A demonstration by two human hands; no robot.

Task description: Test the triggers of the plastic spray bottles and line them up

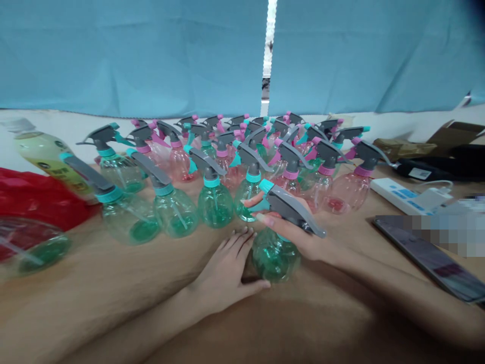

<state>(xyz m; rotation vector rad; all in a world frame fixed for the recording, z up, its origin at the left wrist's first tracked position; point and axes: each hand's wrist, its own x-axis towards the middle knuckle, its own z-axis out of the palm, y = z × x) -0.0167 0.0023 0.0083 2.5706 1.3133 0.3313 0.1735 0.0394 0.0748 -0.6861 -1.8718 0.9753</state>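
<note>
A green spray bottle [273, 255] with a grey trigger head and teal nozzle stands on the tan table near me. My right hand [291, 230] is wrapped round its neck under the trigger head, fingertips on the nozzle side. My left hand [227, 268] lies on the table against the bottle's left side, fingers stretched forward and thumb curled under its base. Behind them stand several rows of spray bottles [235, 162], green ones with teal collars in front and pink ones further back.
At the left are a red plastic bag [34, 199], a yellowish drink bottle [49, 156] and a toppled green bottle [26, 250]. At the right lie a white power strip [409, 199], a dark phone [428, 255] and cardboard boxes [450, 134]. A blue curtain [151, 55] hangs behind.
</note>
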